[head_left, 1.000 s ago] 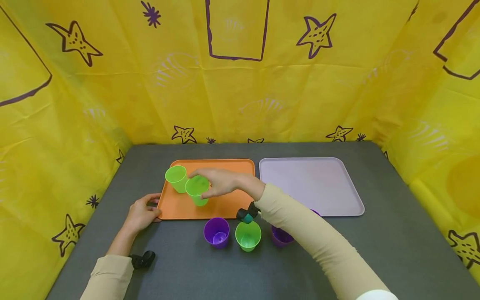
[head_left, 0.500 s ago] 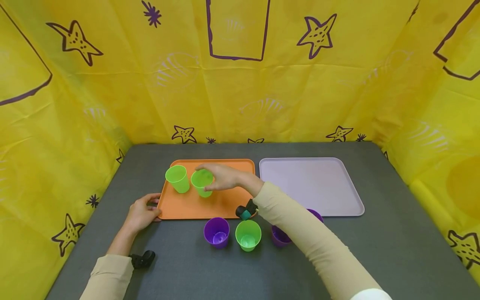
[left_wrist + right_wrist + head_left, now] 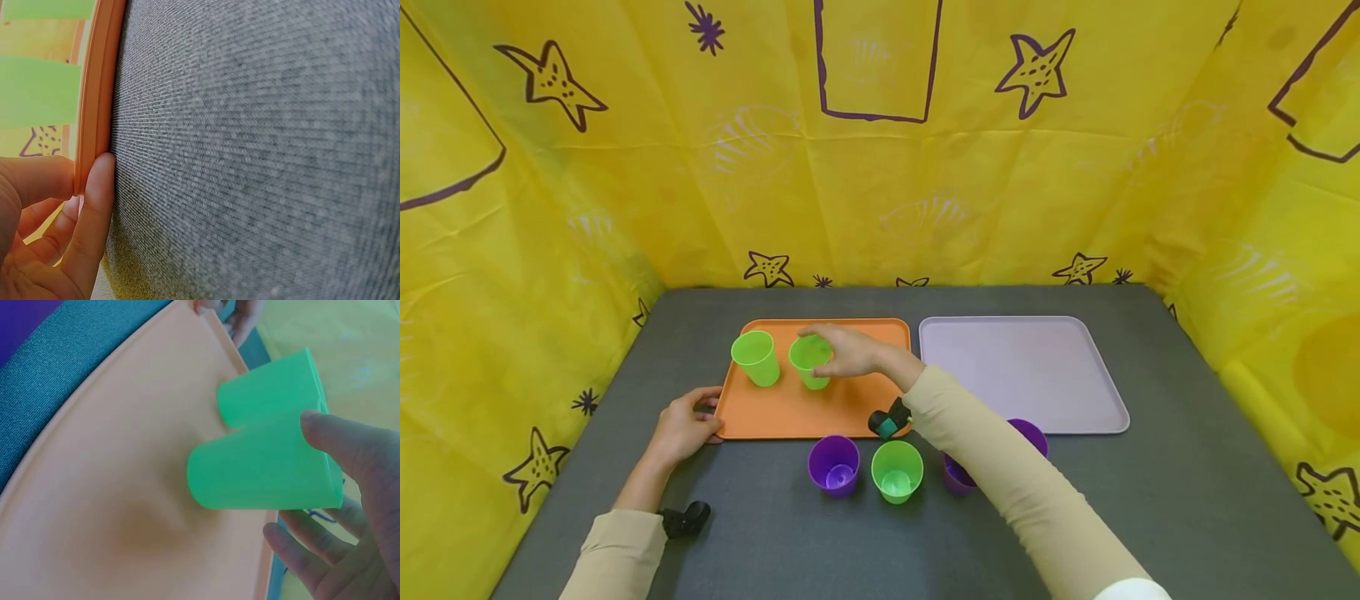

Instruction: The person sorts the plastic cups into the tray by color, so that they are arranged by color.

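Note:
In the head view, my right hand (image 3: 850,353) holds a green cup (image 3: 812,377) by its rim, upright at the orange tray (image 3: 775,421). The right wrist view shows the thumb on the held cup (image 3: 262,465) and fingers along its other side; contact between its base and the tray is unclear. Another green cup (image 3: 762,367) stands to the left on the tray, just apart. My left hand (image 3: 679,427) grips the tray's near left edge. In the left wrist view, thumb and fingers of that hand (image 3: 56,231) pinch the orange rim (image 3: 97,94).
Nearer than the trays stand a purple cup (image 3: 835,479), a green cup (image 3: 897,483) and another purple cup (image 3: 957,475), partly behind my right sleeve. A further purple cup (image 3: 1032,435) shows beyond the sleeve, by the lilac tray (image 3: 1022,367). Yellow cloth (image 3: 880,192) surrounds the table.
My right hand has moved the held cup rightward and toward the back, away from the cup at the left. The left hand stays on the tray edge.

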A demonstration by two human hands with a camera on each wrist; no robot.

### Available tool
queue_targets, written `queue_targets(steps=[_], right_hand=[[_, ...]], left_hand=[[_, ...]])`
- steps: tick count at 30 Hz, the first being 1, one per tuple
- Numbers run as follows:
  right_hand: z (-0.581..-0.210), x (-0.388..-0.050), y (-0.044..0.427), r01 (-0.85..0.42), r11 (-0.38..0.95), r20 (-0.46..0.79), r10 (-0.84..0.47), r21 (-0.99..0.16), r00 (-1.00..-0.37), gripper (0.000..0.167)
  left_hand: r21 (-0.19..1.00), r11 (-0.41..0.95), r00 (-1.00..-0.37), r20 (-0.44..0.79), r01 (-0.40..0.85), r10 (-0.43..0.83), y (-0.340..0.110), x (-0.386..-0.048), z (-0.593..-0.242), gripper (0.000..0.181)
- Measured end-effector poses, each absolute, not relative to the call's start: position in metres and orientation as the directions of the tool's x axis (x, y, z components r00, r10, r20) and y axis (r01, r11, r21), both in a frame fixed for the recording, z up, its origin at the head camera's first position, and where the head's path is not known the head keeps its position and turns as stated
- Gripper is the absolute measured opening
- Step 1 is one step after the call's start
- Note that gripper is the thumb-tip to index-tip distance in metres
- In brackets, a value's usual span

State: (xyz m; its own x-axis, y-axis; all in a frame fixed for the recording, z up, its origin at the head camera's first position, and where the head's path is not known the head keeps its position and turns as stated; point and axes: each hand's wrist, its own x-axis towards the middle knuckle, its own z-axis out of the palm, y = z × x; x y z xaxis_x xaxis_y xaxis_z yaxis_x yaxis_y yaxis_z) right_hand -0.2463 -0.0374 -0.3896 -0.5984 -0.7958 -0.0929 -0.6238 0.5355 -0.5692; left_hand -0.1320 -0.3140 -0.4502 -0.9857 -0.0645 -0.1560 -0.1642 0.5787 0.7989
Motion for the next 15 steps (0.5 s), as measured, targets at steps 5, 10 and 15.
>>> queue_targets(steps=[5, 10, 15], right_hand=[[-0.3924, -0.2488, -0.0363, -0.601, 0.550, -0.100, -0.780, -0.581, -0.617, 0.066], [-0.3932, -0.2501, -0.0361, -0.589, 0.552, -0.106, -0.776, -0.590, -0.621, 0.066], [-0.3945, -0.2508, -0.0369, -0.593, 0.544, -0.101, -0.781, -0.594, -0.616, 0.066]], left_hand=[[0.799, 0.579, -0.986, -0.157, -0.162, -0.059, -0.3138, -0.1317, -0.4497, 0.055], [0.800, 0.579, -0.986, -0.156, -0.161, -0.058, -0.3137, -0.1314, -0.4496, 0.055], [0.801, 0.578, -0.986, -0.154, -0.158, -0.057, -0.3136, -0.1314, -0.4497, 0.055]])
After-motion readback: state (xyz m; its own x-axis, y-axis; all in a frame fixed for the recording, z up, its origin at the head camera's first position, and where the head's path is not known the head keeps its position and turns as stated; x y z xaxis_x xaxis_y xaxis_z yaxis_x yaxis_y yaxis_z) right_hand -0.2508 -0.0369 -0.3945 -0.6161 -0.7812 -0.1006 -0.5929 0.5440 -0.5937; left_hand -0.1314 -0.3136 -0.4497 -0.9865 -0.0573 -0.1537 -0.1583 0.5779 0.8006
